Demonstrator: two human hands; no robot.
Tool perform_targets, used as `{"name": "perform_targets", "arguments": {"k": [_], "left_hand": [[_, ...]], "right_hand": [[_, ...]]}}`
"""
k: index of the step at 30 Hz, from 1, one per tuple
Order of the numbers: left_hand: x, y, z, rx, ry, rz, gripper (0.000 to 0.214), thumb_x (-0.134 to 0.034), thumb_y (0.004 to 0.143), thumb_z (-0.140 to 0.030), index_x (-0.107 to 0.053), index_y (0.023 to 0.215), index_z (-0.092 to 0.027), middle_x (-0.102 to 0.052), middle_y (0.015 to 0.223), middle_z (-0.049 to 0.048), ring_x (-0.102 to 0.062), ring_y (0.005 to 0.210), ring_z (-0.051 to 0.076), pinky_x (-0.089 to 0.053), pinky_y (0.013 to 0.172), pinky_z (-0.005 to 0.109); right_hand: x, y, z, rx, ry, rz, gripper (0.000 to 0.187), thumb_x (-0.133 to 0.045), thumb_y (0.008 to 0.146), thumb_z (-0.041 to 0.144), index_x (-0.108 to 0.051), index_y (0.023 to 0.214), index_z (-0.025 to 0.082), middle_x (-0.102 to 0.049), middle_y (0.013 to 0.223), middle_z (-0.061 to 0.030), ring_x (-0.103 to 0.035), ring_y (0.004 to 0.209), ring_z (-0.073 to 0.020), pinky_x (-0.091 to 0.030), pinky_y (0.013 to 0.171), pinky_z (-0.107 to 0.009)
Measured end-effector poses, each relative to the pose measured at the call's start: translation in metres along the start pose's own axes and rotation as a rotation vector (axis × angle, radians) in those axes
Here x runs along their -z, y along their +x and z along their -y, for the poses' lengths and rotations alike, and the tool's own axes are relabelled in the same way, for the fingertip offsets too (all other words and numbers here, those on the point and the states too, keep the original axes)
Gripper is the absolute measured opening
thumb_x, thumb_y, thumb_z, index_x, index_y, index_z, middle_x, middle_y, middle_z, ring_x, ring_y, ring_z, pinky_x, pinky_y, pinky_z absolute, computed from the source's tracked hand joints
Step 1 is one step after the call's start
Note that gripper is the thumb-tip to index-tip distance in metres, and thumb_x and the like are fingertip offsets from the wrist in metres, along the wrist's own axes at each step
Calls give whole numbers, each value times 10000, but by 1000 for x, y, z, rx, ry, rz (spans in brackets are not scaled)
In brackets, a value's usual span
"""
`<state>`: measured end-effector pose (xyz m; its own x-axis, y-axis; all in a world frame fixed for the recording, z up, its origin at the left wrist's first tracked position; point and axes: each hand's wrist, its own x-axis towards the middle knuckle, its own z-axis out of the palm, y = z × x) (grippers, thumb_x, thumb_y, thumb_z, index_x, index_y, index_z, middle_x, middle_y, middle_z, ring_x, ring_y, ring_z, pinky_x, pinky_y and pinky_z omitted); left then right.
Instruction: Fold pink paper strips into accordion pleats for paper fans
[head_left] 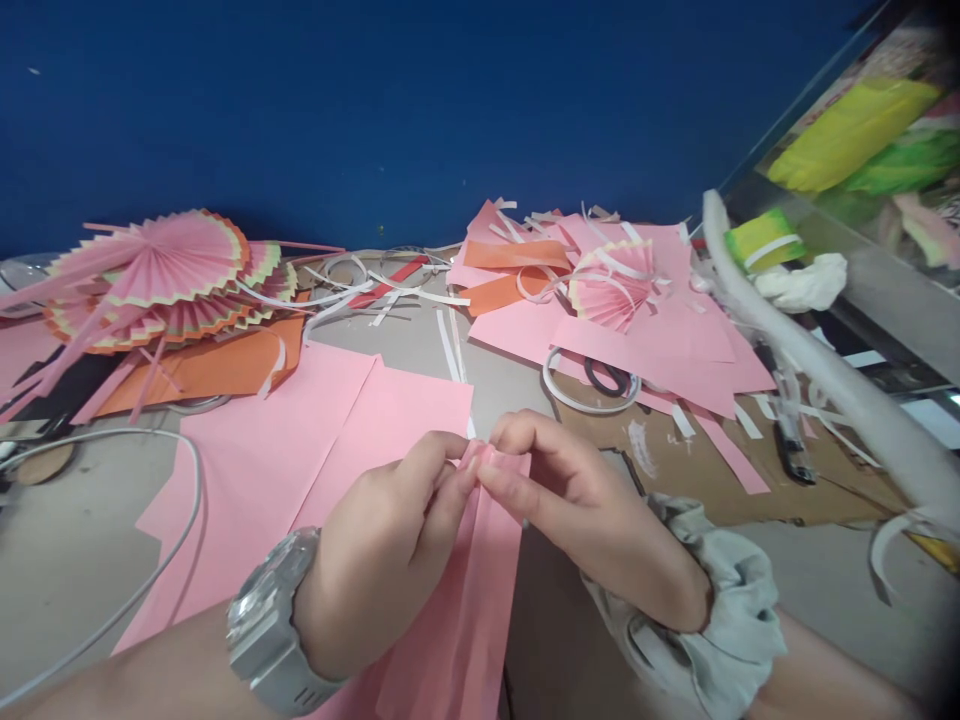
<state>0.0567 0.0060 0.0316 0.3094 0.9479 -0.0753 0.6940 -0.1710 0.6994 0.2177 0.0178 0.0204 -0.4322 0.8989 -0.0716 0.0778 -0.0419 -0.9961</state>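
Note:
A narrow folded strip of pink paper runs from the bottom of the view up to my fingertips. My left hand, with a silver watch on its wrist, pinches the strip's far end from the left. My right hand, with a grey scrunchie on its wrist, pinches the same end from the right, so the fingertips of both hands meet there. Flat pink sheets lie under and beside my left hand.
Pleated pink and orange paper fans are stacked at the back left. More pink and orange sheets with a small fan lie at the back right, amid white paper strips. A tape ring, a white cable and brown cardboard lie around.

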Motion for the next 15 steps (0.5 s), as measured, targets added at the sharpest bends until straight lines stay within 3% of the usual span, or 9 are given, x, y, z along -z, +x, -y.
{"name": "perform_targets", "arguments": {"k": [8, 11, 15], "left_hand": [[5, -14, -5, -178, -72, 4, 134, -321, 904, -168, -432, 936, -236, -621, 756, -36, -599, 613, 110, -464, 570, 222], [6, -18, -7, -293, -42, -51, 122, -351, 888, -155, -427, 950, -226, -632, 763, -28, -598, 579, 104, -489, 547, 208], [7, -20, -11, -334, 64, -136, 128, -369, 891, -166, -445, 987, -207, -651, 712, -32, -616, 562, 101, -502, 533, 183]], "right_hand": [[3, -4, 1, 314, -47, -8, 107, -572, 826, 223, -507, 744, 196, -437, 756, 33, -455, 739, -85, -375, 679, -214], [3, -7, 4, 431, -76, -40, 86, -615, 790, 189, -531, 770, 183, -446, 760, 27, -463, 734, -83, -391, 659, -206], [3, -10, 6, 514, -99, -70, 109, -644, 754, 130, -544, 777, 165, -463, 747, 21, -482, 738, -85, -409, 662, -205]]}}
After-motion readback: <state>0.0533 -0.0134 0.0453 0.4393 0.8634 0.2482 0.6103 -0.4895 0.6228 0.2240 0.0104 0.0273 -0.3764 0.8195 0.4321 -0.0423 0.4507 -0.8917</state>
